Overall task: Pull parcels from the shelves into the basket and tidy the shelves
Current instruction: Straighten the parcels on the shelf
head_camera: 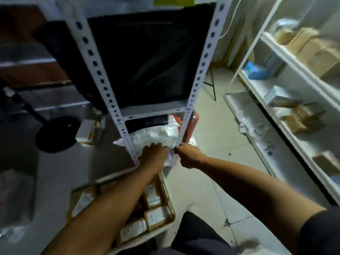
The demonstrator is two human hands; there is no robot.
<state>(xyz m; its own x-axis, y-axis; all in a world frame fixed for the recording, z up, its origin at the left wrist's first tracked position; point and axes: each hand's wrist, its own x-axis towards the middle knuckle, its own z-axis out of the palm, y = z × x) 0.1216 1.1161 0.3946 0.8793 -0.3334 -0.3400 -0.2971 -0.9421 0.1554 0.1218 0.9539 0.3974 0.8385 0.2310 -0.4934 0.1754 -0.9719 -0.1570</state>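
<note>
A white plastic-wrapped parcel point(154, 135) lies on the low shelf of a white perforated metal rack point(103, 78). My left hand point(153, 156) grips the parcel's near edge, fingers curled over it. My right hand point(187, 155) pinches the same edge just beside the rack's right post. Below my left forearm stands a basket point(170, 220) holding several cardboard parcels with white labels. A large black bag point(147, 57) fills the shelf above the parcel.
A white shelf unit point(287, 100) along the right wall carries cardboard boxes, a blue bag and white packets. A red object point(193, 122) stands behind the rack's right post. A black round stand base point(57, 133) sits on the floor at left. Tiled floor lies between the racks.
</note>
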